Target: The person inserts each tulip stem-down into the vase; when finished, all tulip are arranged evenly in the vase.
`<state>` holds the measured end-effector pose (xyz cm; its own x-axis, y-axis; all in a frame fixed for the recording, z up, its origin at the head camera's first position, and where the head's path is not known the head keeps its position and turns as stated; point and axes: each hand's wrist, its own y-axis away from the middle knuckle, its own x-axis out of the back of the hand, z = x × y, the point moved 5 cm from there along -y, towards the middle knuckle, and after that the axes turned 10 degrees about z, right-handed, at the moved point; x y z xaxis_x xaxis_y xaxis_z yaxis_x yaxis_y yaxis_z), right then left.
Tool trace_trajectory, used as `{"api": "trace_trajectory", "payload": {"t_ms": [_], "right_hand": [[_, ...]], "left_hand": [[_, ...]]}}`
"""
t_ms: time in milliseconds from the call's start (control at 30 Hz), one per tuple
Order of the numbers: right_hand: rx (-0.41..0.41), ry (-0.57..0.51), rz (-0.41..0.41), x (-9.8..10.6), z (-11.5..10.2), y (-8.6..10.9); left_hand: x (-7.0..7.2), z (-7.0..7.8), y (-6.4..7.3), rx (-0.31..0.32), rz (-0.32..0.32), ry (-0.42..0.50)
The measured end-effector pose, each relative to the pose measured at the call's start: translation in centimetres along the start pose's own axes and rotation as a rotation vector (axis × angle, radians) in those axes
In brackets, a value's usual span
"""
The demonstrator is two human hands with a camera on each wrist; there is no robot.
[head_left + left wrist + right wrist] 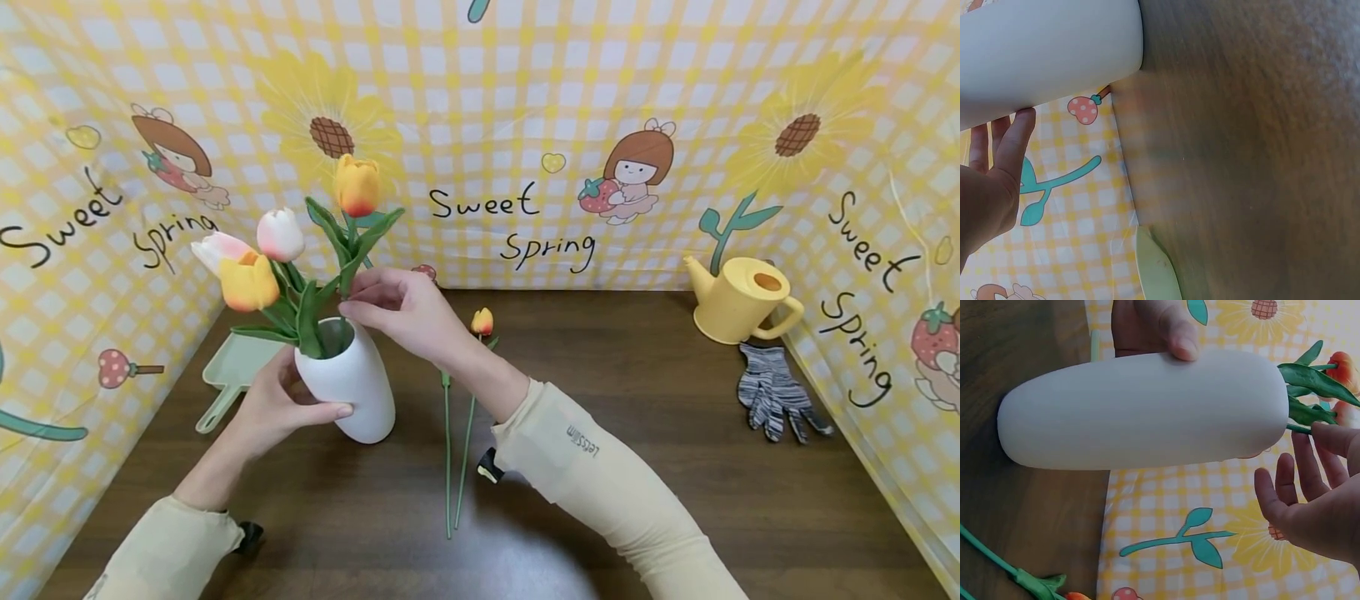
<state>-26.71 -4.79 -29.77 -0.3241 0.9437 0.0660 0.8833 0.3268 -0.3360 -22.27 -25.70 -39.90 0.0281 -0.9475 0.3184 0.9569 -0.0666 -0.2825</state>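
White vase (356, 387): stands on the dark wooden table (600, 475), left of centre. Left hand (279, 402): curled about the vase body, thumb across the near side, fingers at the far side. Right hand (405, 312): thumb and fingers closed in a pinch on the stem of an orange-yellow tulip (357, 185), other fingers loosely bent; the lower stem is within the vase mouth.

Progress, as judged: partway. Two pink-and-white tulips (281, 234) and one yellow-orange tulip (249, 283) are in the vase, leaning left. The held stem is entered but not yet released; its blossom sits higher than the rest. Outstanding: two loose tulips (482, 322) lying on the table beside the vase, one blossom hidden behind the right forearm in the head view
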Motion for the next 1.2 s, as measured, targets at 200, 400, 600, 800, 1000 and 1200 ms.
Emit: {"api": "trace_trajectory", "payload": {"t_ms": [200, 400, 600, 800, 1000, 1200], "right_hand": [[0.057, 0.109, -0.021, -0.2, -0.3, -0.4], [-0.056, 0.254, -0.060, -0.3, 1.0, -0.1], [-0.195, 0.199, -0.024, 1.2, 2.3, 0.4], [-0.261, 0.168, -0.031, 3.2, 3.3, 1.3], [-0.330, 0.163, -0.033, 5.7, 5.2, 2.7], [-0.440, 0.143, -0.012, 8.2, 7.9, 4.3]], "left_hand": [[0.0, 0.2, 0.0, 0.001, 0.000, -0.019], [-0.1, 0.0, 0.1, 0.005, -0.008, -0.016], [0.0, -0.1, 0.1, 0.016, 0.007, -0.035], [0.1, -0.1, -0.1, 0.022, 0.014, -0.052], [0.1, 0.2, 0.0, 0.005, 0.002, -0.049], [0.2, 0.2, -0.1, 0.011, 0.003, -0.055]]}}
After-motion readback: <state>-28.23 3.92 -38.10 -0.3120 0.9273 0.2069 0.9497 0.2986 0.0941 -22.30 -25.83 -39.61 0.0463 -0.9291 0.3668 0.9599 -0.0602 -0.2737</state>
